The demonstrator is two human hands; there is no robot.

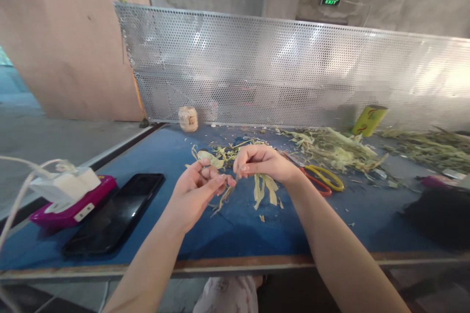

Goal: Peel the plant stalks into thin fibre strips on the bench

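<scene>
My left hand [200,188] is closed in a pinch over the middle of the blue table. A pale dried leaf strip [211,160] shows beside its fingers. Close by on the right, my right hand [262,162] pinches a thin brownish dried plant strand [228,193] that runs down between the two hands. Below my right hand, wider pale strips [265,190] spread over the table. Beside my right wrist lie scissors [325,180] with one red and one yellow handle loop, their blades partly hidden. Small plant scraps [227,152] are scattered behind my hands.
A twine spool [188,119] stands at the back, before a perforated metal screen [238,68]. To the left lie a black phone [115,212] and a magenta power strip [84,205] with white chargers. Dried plant heaps [332,149] and a yellow-green can [369,121] are at the right.
</scene>
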